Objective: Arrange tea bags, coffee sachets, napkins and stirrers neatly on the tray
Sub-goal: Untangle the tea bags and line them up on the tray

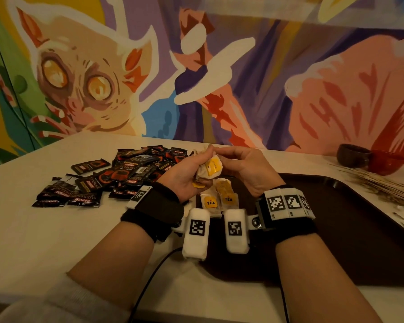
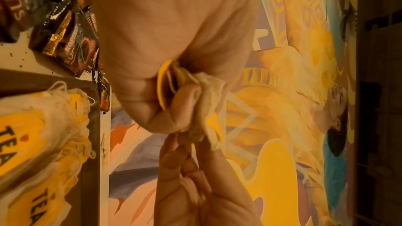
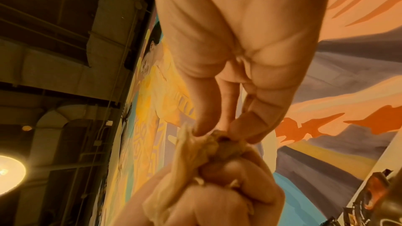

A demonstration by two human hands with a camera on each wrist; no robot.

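Left hand [image 1: 184,177] grips a bunch of tea bags [image 1: 209,170], fingers [image 2: 174,114] curled round it above the tray [image 1: 336,229] edge. Right hand [image 1: 245,170] pinches the bunch's top between thumb and fingertips [image 3: 201,126]. Two more tea bags [image 1: 219,200] lie on the tray; coffee sachets [image 1: 117,176] piled on the tabletop [image 1: 44,241].

Approx counts: 2 tea bags [image 1: 219,201] on tray [image 1: 336,229], 1 bunch [image 1: 209,170] in hands, 20+ sachets [image 1: 117,176], 2 bowls [image 1: 369,158].
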